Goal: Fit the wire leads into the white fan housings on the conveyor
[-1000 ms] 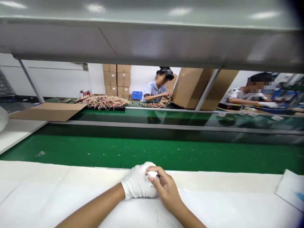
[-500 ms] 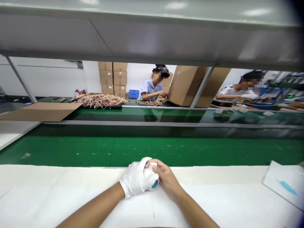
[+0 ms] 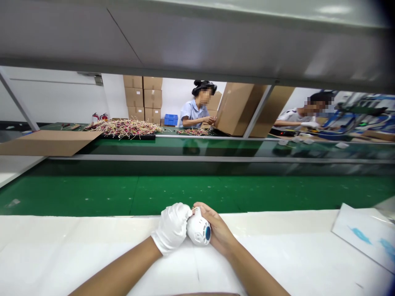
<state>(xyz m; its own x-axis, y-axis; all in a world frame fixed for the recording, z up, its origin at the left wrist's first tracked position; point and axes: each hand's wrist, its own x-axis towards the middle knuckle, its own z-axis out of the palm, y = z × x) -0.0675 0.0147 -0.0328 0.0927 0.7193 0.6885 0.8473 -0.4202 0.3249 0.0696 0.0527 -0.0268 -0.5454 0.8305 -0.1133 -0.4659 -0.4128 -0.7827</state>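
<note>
A white rounded plastic device (image 3: 198, 231) with a blue disc on its right side sits between my hands, just above the white work surface (image 3: 92, 263). My left hand (image 3: 171, 228), in a white fabric glove, grips its left side and top. My right hand (image 3: 217, 228) is bare, and its fingers and palm wrap the device's right and upper side. A small pointed tip on top of the device sits at my right fingers. The device's underside is hidden.
A green conveyor belt (image 3: 92, 195) runs beyond the work surface. A sheet with blue print (image 3: 364, 232) lies at right. Across the belt, two co-workers (image 3: 194, 115) sit near a heap of thin strands (image 3: 123, 128), cardboard boxes (image 3: 142, 98) and a low overhead panel (image 3: 197, 37).
The device has turned, and its rounded body and blue disc now face up and right. My hands have drawn slightly apart around it. The view has tilted slightly.
</note>
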